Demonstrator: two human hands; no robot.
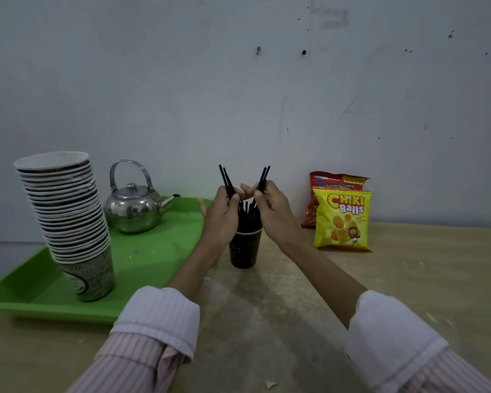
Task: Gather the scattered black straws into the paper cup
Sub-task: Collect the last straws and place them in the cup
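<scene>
Both hands meet above a dark paper cup [245, 249] that stands upright on the wooden table [394, 293], just right of the green tray [159, 251]. The left hand [221, 214] is closed around a few black straws [226, 181], whose upper ends stick out above its fingers and lean left. The right hand [272, 207] pinches a second small bunch [263, 178], whose ends lean right, so the two bunches splay apart in a V. More straws stand in the cup [247, 215], between the two hands. On the tray, a tilted stack of paper cups [68, 217] stands at near left, and a metal kettle [135, 207] farther back. Two snack bags [342, 219] stand against the wall at right. Both sleeves [159, 321] are rolled back from the wrists.
</scene>
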